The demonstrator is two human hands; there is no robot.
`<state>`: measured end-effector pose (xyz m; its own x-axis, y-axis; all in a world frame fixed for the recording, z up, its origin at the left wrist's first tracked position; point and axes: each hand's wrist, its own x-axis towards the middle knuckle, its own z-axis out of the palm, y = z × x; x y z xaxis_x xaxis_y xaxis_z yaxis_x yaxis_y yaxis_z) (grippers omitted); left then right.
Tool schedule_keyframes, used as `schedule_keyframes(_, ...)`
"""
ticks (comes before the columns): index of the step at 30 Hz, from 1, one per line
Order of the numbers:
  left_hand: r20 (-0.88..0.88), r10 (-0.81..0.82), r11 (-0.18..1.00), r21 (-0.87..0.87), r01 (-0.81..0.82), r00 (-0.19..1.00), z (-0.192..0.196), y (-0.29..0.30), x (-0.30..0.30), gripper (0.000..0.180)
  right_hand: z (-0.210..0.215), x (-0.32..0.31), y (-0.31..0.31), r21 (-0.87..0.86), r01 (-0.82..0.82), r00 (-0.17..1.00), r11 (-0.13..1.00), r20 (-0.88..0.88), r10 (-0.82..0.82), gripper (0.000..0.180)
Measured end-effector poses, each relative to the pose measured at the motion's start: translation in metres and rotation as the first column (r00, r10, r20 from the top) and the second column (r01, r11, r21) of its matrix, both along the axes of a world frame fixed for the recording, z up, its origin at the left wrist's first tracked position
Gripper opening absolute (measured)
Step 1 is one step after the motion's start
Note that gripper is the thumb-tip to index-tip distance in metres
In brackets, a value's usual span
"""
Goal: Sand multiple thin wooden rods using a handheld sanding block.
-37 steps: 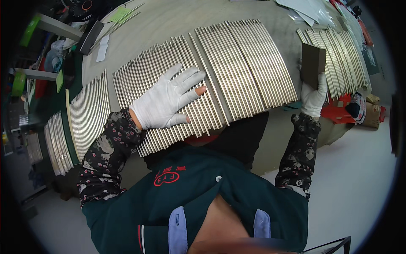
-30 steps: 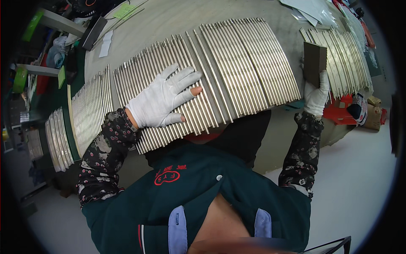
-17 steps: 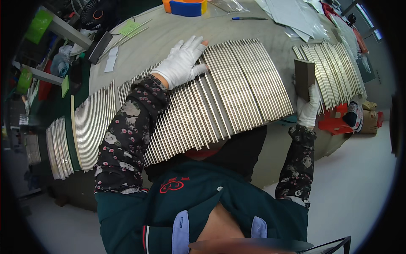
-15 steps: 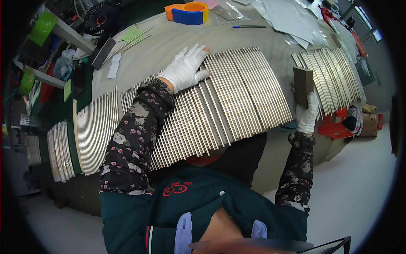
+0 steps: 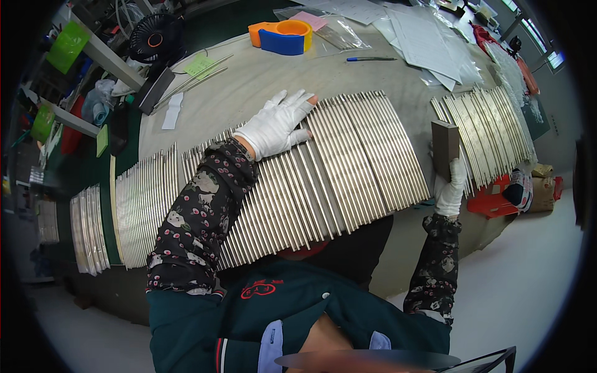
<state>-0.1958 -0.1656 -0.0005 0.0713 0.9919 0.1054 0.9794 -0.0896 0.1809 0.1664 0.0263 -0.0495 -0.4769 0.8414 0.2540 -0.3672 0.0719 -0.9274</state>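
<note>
Rows of thin, shiny metal rods (image 5: 373, 149) lie side by side across the table. My left hand (image 5: 275, 127), in a white glove with bare fingertips showing, rests on top of them with its fingers stretched out. A narrow gap in the row runs beside its thumb. At the right, my right hand (image 5: 451, 189), also gloved in white, grips a grey-brown rectangular block (image 5: 445, 149) that stands upright. This block is between the main row and another batch of rods (image 5: 488, 137).
A blue-and-orange tape dispenser (image 5: 283, 38), a pen (image 5: 371, 59) and papers (image 5: 426, 46) lie along the far side. A small fan (image 5: 152, 38) stands at the far left. Bundled rods (image 5: 87, 230) lie at the left end, and a red stool (image 5: 492, 198) stands at the right.
The whole scene sits lower in the picture as the view has shifted. Both hands stay at nearly the same places over the rods and on the block.
</note>
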Motion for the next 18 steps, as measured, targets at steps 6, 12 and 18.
schedule_keyframes(6,-0.063,-0.299,0.953,0.023,0.301,0.952,0.006,-0.005,0.068,0.077,-0.001,0.003,-0.003,-0.004,0.019,1.000,1.000,0.024,-0.019,0.058)
schedule_keyframes(12,0.017,-0.350,0.936,0.044,0.349,0.937,0.002,-0.028,0.071,0.078,-0.002,0.002,-0.003,-0.003,0.009,1.000,1.000,0.017,-0.009,0.062)
schedule_keyframes(18,0.062,-0.300,0.954,0.038,0.298,0.952,0.005,-0.058,0.071,0.086,-0.005,0.014,0.002,-0.079,-0.040,0.999,0.996,-0.026,0.038,0.062)
